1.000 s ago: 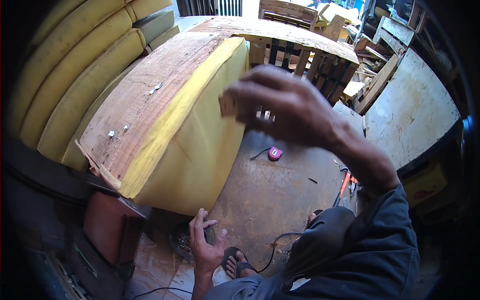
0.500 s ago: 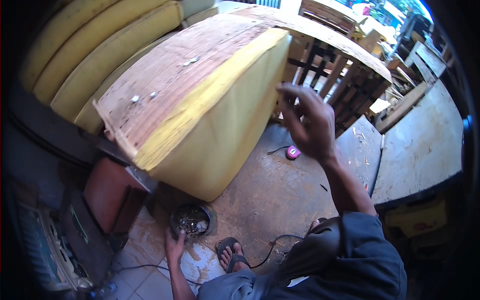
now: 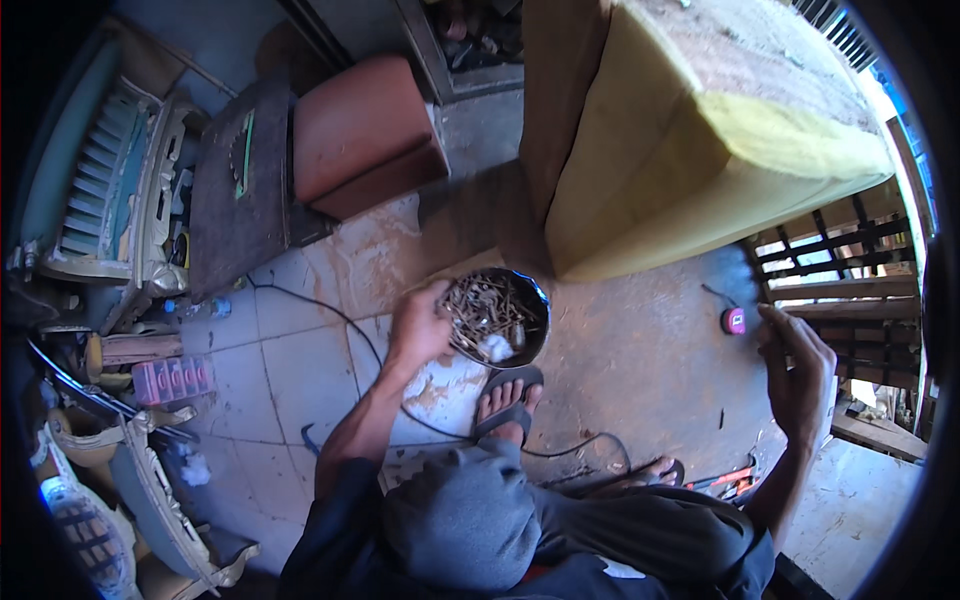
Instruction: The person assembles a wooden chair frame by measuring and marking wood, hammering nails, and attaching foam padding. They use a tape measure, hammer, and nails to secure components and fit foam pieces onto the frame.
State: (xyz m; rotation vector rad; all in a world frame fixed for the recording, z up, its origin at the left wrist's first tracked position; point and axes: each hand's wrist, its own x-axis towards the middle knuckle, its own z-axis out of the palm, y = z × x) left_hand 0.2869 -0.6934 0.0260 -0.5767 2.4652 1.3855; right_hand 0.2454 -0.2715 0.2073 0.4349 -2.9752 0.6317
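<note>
My left hand is closed on the near left rim of a round dark tub. Thin rusty nails or screws fill it, along with a white lump. The tub is just beyond my sandalled foot. Raised at the right, my right hand has bent fingers with a gap between them and the thumb; nothing shows in it. On the floor beyond that hand lies a pink tape measure. A large yellow padded piece with a wooden face stands beyond the tub.
A reddish-brown padded stool and a dark board stand at the left. Carved chair frames and a pink compartment box line the left edge. A black cable crosses the tiles; a red-handled tool lies near my right forearm.
My view has swung left and down. My left hand, earlier beside the tub's rim, now grips it, and the tub appears larger. My right hand stays raised, now farther right in view.
</note>
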